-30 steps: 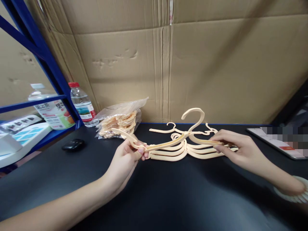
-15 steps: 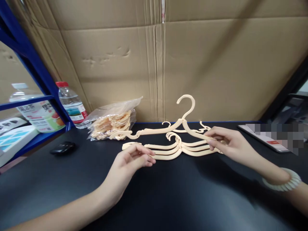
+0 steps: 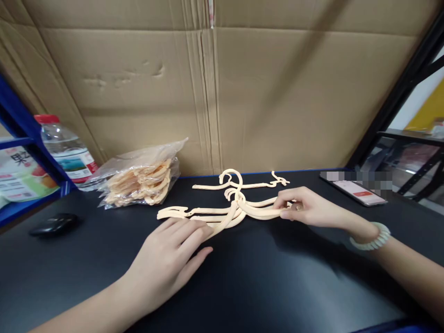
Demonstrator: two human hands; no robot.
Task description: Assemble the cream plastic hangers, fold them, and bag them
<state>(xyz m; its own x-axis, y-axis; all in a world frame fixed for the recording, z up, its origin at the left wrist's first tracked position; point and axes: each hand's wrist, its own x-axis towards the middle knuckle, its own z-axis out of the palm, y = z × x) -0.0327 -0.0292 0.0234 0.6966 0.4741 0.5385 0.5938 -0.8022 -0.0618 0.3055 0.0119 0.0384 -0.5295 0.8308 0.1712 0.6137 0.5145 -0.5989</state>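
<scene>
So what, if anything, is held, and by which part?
The right hand holds a hanger near one end; whether the left hand grips it is unclear.

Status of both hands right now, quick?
Left hand: open, palm down, thumb apart from the fingers, over one arm of a hanger; firm contact can't be told.
Right hand: closed, pinching the hanger's other arm.

Desk (image 3: 256,282) front passable; hangers (image 3: 260,213), bag (image 3: 138,182) obstruct behind

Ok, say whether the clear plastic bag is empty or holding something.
Holding something: a heap of peach-coloured pieces shows through the clear plastic bag.
</scene>
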